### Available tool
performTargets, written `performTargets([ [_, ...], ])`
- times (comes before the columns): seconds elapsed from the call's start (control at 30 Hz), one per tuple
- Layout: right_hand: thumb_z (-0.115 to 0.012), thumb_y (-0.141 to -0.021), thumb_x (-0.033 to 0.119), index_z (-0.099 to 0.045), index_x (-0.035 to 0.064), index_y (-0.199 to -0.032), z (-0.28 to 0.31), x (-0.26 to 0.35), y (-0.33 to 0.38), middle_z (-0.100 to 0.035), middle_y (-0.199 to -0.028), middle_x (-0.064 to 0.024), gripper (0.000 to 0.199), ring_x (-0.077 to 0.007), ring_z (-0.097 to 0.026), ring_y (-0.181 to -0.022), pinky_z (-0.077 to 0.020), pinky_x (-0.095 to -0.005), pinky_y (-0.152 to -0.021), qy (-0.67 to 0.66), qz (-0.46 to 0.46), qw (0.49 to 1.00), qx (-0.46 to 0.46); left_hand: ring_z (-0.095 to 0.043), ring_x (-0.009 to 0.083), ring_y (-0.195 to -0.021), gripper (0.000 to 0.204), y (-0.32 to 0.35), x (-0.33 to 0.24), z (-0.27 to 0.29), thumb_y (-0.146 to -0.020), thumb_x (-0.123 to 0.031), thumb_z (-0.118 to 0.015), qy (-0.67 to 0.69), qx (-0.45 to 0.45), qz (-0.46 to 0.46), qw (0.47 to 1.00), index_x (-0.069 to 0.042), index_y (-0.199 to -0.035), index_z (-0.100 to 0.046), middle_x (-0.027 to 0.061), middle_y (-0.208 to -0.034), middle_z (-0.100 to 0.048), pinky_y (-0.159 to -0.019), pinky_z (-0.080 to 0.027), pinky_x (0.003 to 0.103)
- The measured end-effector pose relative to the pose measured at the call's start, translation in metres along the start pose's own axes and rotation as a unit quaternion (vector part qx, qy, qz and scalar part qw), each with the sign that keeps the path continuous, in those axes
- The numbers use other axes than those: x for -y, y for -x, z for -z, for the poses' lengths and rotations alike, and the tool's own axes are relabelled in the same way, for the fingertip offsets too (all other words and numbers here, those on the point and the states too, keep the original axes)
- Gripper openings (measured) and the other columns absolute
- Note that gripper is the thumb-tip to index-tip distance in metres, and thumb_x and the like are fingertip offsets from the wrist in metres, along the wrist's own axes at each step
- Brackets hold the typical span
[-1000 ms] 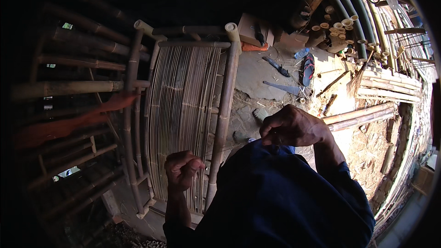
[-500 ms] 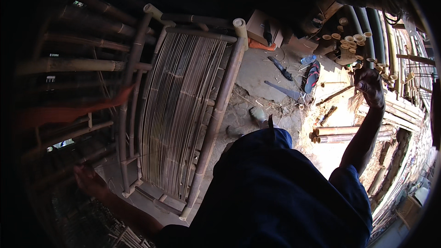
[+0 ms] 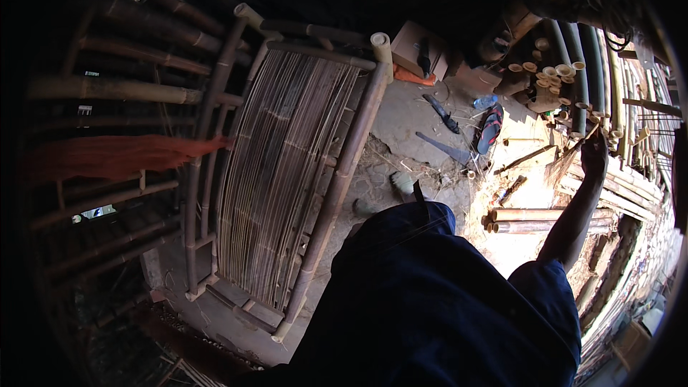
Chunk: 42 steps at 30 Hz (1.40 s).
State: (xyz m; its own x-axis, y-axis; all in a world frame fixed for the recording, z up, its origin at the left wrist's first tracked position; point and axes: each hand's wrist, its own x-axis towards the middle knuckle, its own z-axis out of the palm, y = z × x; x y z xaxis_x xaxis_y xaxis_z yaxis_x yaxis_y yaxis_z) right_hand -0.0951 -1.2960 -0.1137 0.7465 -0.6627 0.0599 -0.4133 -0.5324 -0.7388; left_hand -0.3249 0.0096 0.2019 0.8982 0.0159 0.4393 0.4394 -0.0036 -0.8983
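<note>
My right hand (image 3: 594,152) is stretched out to the right, fingers closed, beside the cut bamboo poles (image 3: 582,93). A thin pale stick tip shows at its fingers, and a fan of fine strands (image 3: 565,166) lies just left of it; whether the hand grips either is unclear. My left arm (image 3: 190,344) reaches into shadow at the lower left, its hand dark and smeared. Between the arms stands a bamboo frame (image 3: 351,150), with a panel of thin bamboo strips (image 3: 287,150) stretched across it.
Bamboo rails (image 3: 122,89) and a reddish cloth (image 3: 129,158) hang at the left. On the floor lie a saw (image 3: 443,147), a sandal (image 3: 490,129), a plastic bottle (image 3: 485,102) and short bamboo poles (image 3: 530,221). A cardboard box (image 3: 408,46) stands at the back.
My right hand has moved outward to the right and slightly down. My left hand has dropped lower, into shadow. The reddish cloth has shifted and spread, and the view has moved slightly.
</note>
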Motion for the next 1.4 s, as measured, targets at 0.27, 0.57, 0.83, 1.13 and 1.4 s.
performTargets([
  [0.27,-0.065,-0.092,0.042,-0.069,0.0002,-0.103,-0.011,-0.047,0.035,-0.062,-0.078,-0.0062,0.043,-0.0065,-0.035,-0.042,-0.0250,-0.0249,-0.036,-0.222,-0.268,0.930,-0.119,-0.062,0.0207,-0.114,0.040,0.080,0.043,0.019,-0.099,-0.041,-0.053,-0.024,0.276,0.049,0.960,-0.014,-0.128,-0.061,0.0065,-0.129,-0.062,-0.093,-0.052,0.035],
  [0.57,-0.058,-0.095,0.020,-0.062,-0.0032,-0.092,-0.271,0.348,0.303,-0.064,-0.085,-0.0202,0.024,-0.0316,-0.062,-0.075,-0.0490,-0.0385,-0.068,-0.246,0.271,0.706,0.606,-0.058,0.0147,-0.108,0.028,-0.110,-0.276,0.464,-0.102,-0.026,-0.053,0.937,0.310,-0.125,0.101,0.000,-0.103,-0.063,0.0169,-0.141,-0.054,-0.086,-0.044,0.028],
  [0.83,-0.071,-0.088,0.016,-0.066,-0.0012,-0.085,-0.326,0.231,0.280,-0.066,-0.081,-0.0140,0.018,-0.0266,-0.065,-0.071,-0.0519,-0.0361,-0.065,-0.178,0.222,0.789,0.544,-0.028,0.0029,-0.051,0.040,0.018,-0.338,0.432,-0.100,-0.034,-0.054,0.849,0.521,0.052,0.067,-0.012,-0.068,-0.046,-0.0054,-0.061,-0.037,-0.046,-0.021,0.025],
  [1.13,-0.065,-0.080,0.033,-0.069,0.0110,-0.101,-0.513,-0.074,0.247,-0.070,-0.101,-0.0203,0.031,-0.0391,-0.066,-0.101,-0.0521,-0.0461,-0.088,0.266,-0.051,0.866,0.421,-0.045,0.0210,-0.054,0.047,0.303,-0.399,0.352,-0.103,-0.030,-0.042,0.699,0.581,-0.076,0.409,-0.005,-0.063,-0.047,0.0092,-0.059,-0.045,-0.052,-0.033,0.039],
  [1.4,-0.077,-0.071,0.033,-0.067,0.0101,-0.121,-0.781,-0.172,0.260,-0.071,-0.096,-0.0191,0.056,-0.0251,-0.068,-0.096,-0.0524,-0.0354,-0.086,0.054,-0.214,0.878,0.425,-0.069,0.0273,-0.081,0.039,0.295,-0.498,0.445,-0.101,-0.028,-0.051,0.596,0.734,-0.074,0.316,0.001,-0.077,-0.064,0.0154,-0.084,-0.071,-0.074,-0.052,0.039],
])
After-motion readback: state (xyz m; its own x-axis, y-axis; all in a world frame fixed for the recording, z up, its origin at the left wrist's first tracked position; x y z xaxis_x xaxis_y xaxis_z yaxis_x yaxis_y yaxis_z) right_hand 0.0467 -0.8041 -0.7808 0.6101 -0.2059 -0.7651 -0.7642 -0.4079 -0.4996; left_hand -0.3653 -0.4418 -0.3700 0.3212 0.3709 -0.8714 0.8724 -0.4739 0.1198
